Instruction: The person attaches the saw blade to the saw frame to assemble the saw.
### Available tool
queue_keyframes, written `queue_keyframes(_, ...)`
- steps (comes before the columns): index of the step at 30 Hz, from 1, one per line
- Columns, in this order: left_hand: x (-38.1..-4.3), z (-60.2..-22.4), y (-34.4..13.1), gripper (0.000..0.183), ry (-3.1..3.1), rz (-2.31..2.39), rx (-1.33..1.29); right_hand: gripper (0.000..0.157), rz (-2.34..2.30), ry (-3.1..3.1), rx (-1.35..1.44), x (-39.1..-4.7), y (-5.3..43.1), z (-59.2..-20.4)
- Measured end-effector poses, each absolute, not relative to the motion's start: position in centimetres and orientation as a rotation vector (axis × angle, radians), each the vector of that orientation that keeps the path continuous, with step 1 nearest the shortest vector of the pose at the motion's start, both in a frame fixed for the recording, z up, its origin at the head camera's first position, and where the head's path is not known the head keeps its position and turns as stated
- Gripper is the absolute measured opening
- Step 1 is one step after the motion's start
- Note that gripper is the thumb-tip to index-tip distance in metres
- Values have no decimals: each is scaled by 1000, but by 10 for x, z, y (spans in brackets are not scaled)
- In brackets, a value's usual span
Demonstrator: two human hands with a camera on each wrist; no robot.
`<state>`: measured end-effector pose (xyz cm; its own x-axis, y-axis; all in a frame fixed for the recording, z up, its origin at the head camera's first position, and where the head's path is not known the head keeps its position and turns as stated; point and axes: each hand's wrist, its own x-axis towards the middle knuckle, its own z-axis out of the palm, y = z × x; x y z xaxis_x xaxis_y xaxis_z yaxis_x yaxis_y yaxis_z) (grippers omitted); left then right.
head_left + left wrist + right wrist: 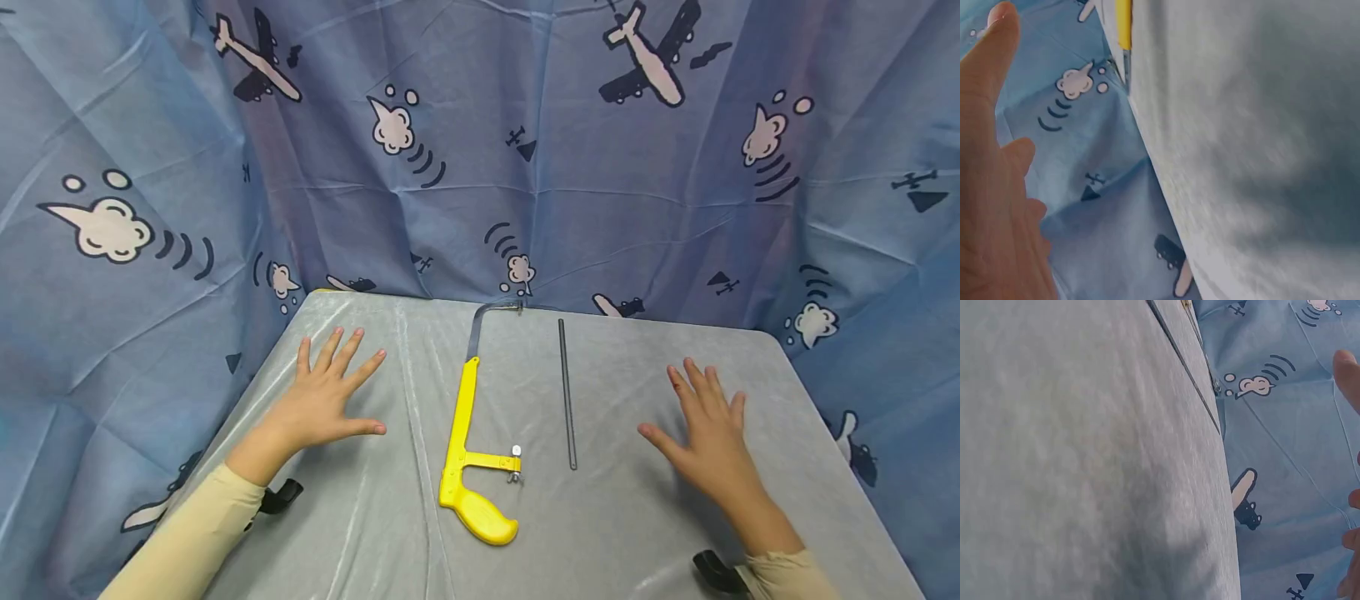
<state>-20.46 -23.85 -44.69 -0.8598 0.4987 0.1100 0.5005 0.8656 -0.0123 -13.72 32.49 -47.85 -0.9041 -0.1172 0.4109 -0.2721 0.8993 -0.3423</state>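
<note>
A yellow-handled hacksaw frame (pixel 459 433) lies in the middle of the table, its grey metal bow at the far end and a wing nut at the near arm. No blade spans the frame. To its right lies a thin dark saw blade (pixel 567 396), apart from it. My left hand (pixel 318 404) is held over the table left of the frame, fingers spread, holding nothing. Over the right side, my right hand (pixel 705 433) is likewise spread and holds nothing; the blade is the thing nearest to it. In the right wrist view the blade (pixel 1185 365) appears near the table's far edge.
A grey cloth (pixel 360 533) with creases covers the table. Blue curtains (pixel 465 167) printed with planes and clouds hang behind it and on both sides. Black wrist straps show below the left sleeve (pixel 195 525) and by the right sleeve (pixel 787 575).
</note>
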Motion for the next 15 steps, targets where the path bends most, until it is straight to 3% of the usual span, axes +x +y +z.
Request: queue_keyframes(15,-202,-454,-195,112,-2901,-137,-904,78,896,-2573,236,-143,308,-477)
